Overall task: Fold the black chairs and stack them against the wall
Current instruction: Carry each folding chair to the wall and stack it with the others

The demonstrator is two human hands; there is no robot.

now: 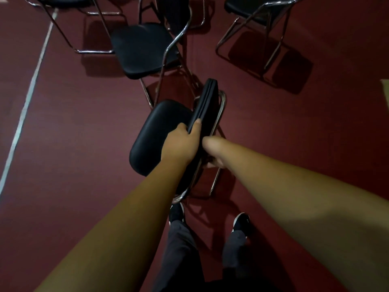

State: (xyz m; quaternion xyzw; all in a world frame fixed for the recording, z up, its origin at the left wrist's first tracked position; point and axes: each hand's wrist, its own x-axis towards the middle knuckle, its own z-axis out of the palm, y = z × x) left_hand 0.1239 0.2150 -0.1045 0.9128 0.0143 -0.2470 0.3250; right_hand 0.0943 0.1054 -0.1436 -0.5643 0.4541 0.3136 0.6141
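A black padded chair (153, 135) with a chrome frame stands right in front of me, half folded, its seat tipped up to the left and its backrest (207, 102) edge-on. My left hand (182, 142) grips the near end of the backrest, thumb on its top edge. My right hand (213, 159) reaches under, its fingers hidden behind the frame, apparently holding the chrome tube. An open black chair (143, 49) stands just beyond.
Two more open black chairs stand at the back, one at the top left (63, 1) and one at the top right (252, 9). The floor is dark red with a white line (27, 95) on the left. My feet (242, 223) are below the chair.
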